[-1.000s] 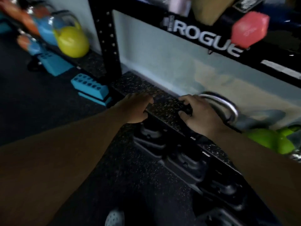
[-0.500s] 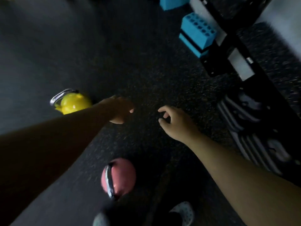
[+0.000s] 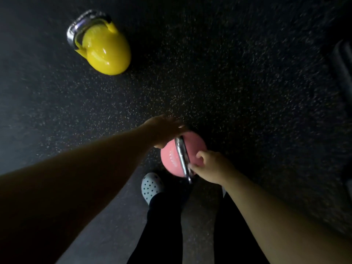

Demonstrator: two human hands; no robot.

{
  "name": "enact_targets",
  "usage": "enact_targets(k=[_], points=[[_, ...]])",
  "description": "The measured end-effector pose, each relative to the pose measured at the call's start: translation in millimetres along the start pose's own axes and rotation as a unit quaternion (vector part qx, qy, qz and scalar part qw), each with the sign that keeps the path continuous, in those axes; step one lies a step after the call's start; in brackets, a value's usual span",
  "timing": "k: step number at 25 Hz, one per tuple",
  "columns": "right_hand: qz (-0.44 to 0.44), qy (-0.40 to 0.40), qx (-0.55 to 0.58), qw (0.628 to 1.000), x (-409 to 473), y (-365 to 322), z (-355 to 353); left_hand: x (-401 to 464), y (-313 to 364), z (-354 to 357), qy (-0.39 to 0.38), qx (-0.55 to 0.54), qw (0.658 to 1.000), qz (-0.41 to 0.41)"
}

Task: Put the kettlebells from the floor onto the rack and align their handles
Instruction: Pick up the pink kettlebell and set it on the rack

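A pink kettlebell (image 3: 171, 157) with a steel handle stands on the dark speckled floor just in front of my feet. My right hand (image 3: 211, 166) has its fingers curled around the near end of that handle. My left hand (image 3: 163, 130) rests on the far end of the handle, fingers bent over it. A yellow kettlebell (image 3: 106, 52) with a steel handle lies tilted on the floor at the upper left, well away from both hands. The rack is out of view.
My left foot in a pale perforated clog (image 3: 151, 186) stands right beside the pink kettlebell, and my dark trouser legs fill the bottom centre. A dark object (image 3: 342, 67) shows at the right edge. Bare rubber floor lies between the two kettlebells.
The view has swung from the rack down to the floor. Both hands have dropped from open air onto the pink kettlebell's handle, and the right one has closed on it.
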State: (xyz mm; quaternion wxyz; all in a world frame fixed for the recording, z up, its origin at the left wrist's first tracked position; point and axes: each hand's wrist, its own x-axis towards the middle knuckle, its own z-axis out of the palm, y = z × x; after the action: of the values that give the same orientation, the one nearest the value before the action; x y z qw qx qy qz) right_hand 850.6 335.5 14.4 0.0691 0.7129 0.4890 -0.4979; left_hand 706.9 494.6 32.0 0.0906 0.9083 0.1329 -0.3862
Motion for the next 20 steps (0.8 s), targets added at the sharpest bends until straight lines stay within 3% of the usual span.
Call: enact_targets(k=[4,10,14,20], points=[[0.014,-0.018,0.057,0.998,11,-2,54,35,15,37,-0.009,0.043,0.997,0.069],[0.067,-0.03,0.201,0.977,20,5,63,64,17,32,-0.04,-0.014,0.993,0.114],[0.084,0.045,0.214,0.972,11,21,23,66,14,-2,-0.065,-0.13,0.986,0.083],[0.071,0.139,0.184,0.971,-29,47,-96,66,25,-102,-0.02,-0.235,0.97,0.054]])
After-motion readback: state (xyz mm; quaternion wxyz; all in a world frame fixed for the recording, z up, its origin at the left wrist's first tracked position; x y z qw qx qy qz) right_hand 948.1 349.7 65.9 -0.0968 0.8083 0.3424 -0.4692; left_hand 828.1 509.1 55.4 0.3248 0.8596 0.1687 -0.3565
